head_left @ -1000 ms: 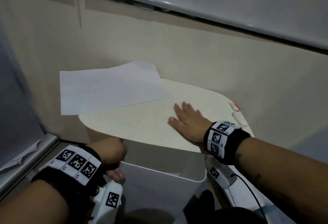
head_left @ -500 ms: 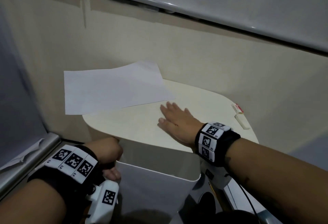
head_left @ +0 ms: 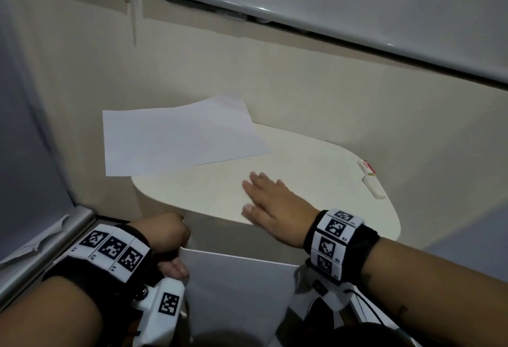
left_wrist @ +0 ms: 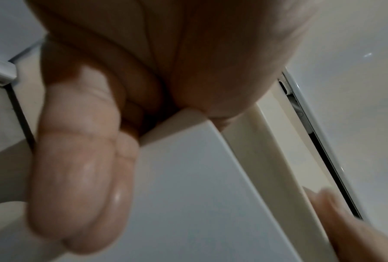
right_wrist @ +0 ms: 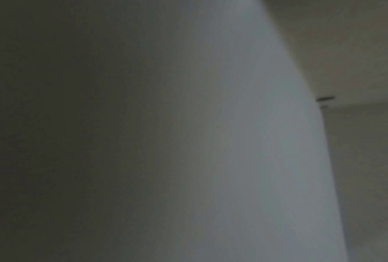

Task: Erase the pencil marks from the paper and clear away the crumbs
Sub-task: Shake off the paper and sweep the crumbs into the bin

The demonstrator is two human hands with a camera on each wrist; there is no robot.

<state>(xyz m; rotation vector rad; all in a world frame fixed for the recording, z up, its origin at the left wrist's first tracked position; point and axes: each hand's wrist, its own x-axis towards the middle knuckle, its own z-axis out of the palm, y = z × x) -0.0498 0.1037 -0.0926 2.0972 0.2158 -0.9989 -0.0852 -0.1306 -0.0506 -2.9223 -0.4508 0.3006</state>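
Right hand (head_left: 270, 207) flat, fingers straight on table (head_left: 192, 190) mid-frame; left hand (head_left: 165, 239) grips white bin (head_left: 236, 291) rim, lower left.

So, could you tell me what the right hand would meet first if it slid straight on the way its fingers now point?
The right hand lies flat on the table, fingers pointing toward its far left. Sliding on, it would probably first meet the near edge of the paper; bare tabletop lies between them. The exact line is hard to judge.
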